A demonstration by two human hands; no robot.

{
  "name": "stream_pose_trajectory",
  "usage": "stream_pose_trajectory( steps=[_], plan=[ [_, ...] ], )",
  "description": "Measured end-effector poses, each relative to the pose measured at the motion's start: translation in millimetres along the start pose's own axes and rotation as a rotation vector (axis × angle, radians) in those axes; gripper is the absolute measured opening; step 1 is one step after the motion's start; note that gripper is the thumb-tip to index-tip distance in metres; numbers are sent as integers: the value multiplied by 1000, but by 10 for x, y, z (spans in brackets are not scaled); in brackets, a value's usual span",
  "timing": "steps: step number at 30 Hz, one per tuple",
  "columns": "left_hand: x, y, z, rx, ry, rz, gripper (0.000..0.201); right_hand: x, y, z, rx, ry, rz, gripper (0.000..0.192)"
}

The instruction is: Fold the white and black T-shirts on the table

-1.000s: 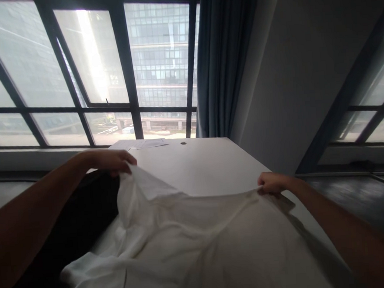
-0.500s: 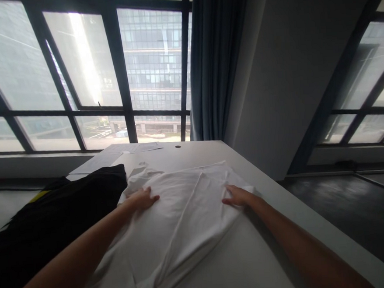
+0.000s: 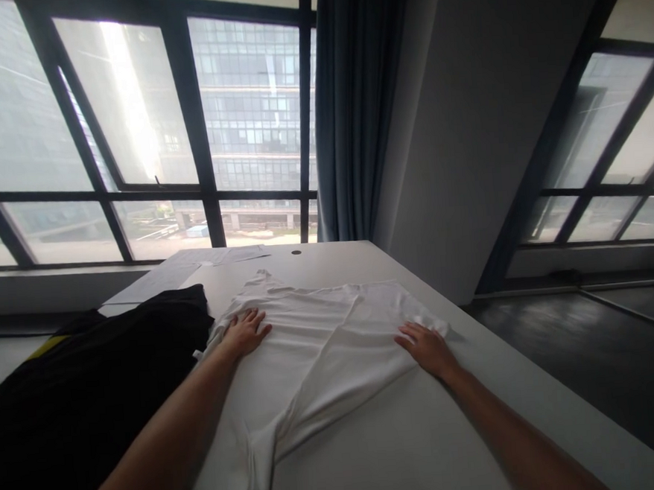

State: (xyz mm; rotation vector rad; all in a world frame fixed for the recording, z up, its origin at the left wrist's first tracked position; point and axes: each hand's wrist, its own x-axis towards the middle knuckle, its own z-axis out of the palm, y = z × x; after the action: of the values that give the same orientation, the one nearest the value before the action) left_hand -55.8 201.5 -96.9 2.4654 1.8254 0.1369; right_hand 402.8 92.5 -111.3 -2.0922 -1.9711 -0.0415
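Observation:
A white cloth garment (image 3: 305, 343), perhaps a shirt, lies spread over the white table with a long diagonal fold and small wrinkles. Its near left part runs in a bunched strip toward me. On its upper left area rests my left hand (image 3: 247, 331), palm down with the fingers apart. My right hand (image 3: 428, 346) lies flat near the garment's right edge, fingers spread on the cloth. Neither hand grips the fabric. What is beneath the folds is hidden.
Black clothing (image 3: 106, 380) with a yellow patch is heaped along the left. Paper sheets (image 3: 161, 279) lie at the table's far left. The white table (image 3: 419, 447) has a cable hole (image 3: 296, 252) at its far end, before the windows and a blue curtain (image 3: 352, 124).
Both hands have flattened onto the cloth, and the right one has shifted outward. The garment lies flatter and wider, with a corner now sticking out at its far left.

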Motion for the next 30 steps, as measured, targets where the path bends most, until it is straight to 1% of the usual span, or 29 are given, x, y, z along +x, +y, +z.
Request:
stream_pose_trajectory(
  steps=[2,4,7,9,10,12,15,17,19,20,22,25,27,29,30],
  plan=[
    [-169,27,-56,13,28,10,61,-61,-63,-44,-38,60,-91,37],
    [-420,40,-131,15,17,37,57,-118,-107,-99,-97,101,-150,31],
    [-894,9,-249,-41,-34,112,51,-187,-185,-167,-166,166,-135,27],
    [-1226,-46,-302,-108,-46,155,50,-217,-315,-187,-160,198,-126,26],
    [-1386,-78,-315,-149,-38,171,51,-227,-421,-186,-136,194,-145,28],
    [-1686,-143,-312,-232,-10,192,53,-246,-725,-155,-62,137,-233,40],
    [-2061,-215,-263,-329,33,233,56,-285,-1313,-69,26,-6,-412,56],
    [-2249,-232,-234,-351,42,263,56,-326,-1663,-36,30,-55,-537,52],
    [-2381,-221,-227,-371,44,288,53,-384,-1879,-66,-13,-63,-618,40],
    [-2428,-205,-233,-383,41,295,53,-421,-1926,-111,-47,-56,-639,34],
    [-2489,-161,-258,-415,44,280,57,-523,-1914,-260,-118,-19,-670,28],
    [-2535,-86,-308,-491,85,206,75,-779,-1743,-560,-204,67,-697,21],
    [-2559,-48,-346,-524,129,179,80,-1023,-1617,-735,-259,101,-671,18],
    [-2594,-26,-390,-531,150,163,78,-1294,-1511,-845,-317,55,-601,19],
    [-2620,-20,-412,-526,144,156,74,-1422,-1463,-875,-339,-8,-542,23]
  ],
)
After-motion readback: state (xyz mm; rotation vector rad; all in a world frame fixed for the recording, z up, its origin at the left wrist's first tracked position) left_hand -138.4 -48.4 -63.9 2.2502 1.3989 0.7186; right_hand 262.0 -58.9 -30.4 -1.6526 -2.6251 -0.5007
